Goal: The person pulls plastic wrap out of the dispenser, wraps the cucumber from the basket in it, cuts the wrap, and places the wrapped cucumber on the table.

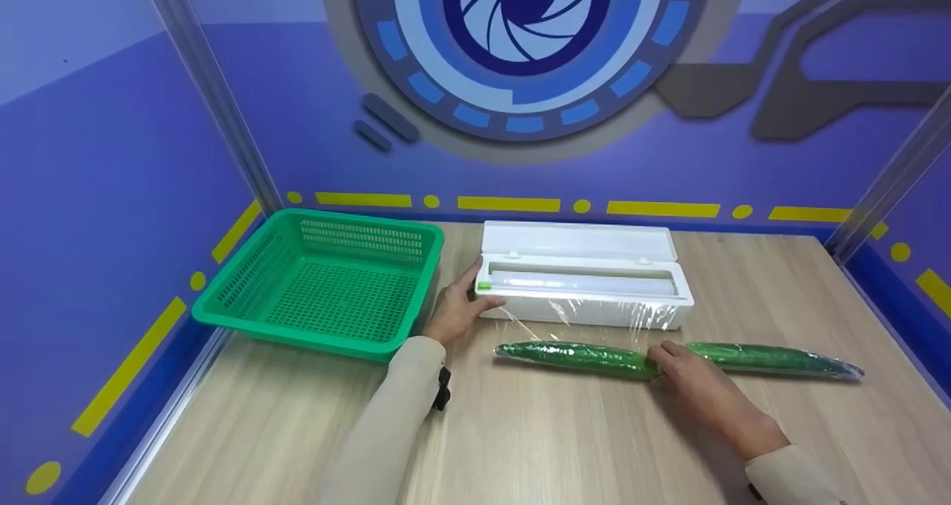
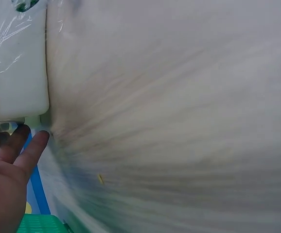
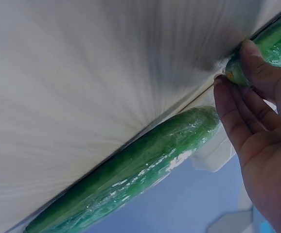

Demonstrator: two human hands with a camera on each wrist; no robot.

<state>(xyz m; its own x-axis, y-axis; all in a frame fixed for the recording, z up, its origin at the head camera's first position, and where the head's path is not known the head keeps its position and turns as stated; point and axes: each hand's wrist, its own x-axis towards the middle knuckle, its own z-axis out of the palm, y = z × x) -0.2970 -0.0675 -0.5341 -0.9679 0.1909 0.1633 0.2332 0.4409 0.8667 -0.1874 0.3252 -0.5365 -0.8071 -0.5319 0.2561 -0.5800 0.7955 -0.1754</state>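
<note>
Two cucumbers wrapped in clear cling film, the left cucumber (image 1: 572, 358) and the right cucumber (image 1: 773, 359), lie end to end on the table. My right hand (image 1: 698, 386) is at the point where they meet. In the right wrist view, its thumb (image 3: 257, 63) and fingers grip the inner end of the left cucumber (image 3: 276, 43). Behind them stands a white cling film box (image 1: 587, 312), its lid up and a film roll (image 1: 579, 282) inside. My left hand (image 1: 455, 308) holds the box's left end, thumb in front. Film (image 1: 565, 330) stretches from the box towards the cucumbers.
A green plastic basket (image 1: 334, 297) stands to the left, close to the left hand and forearm. The box's raised lid (image 1: 579, 239) is near the back wall (image 1: 520, 171). Walls also bound the wooden table (image 1: 535, 445) at left and right.
</note>
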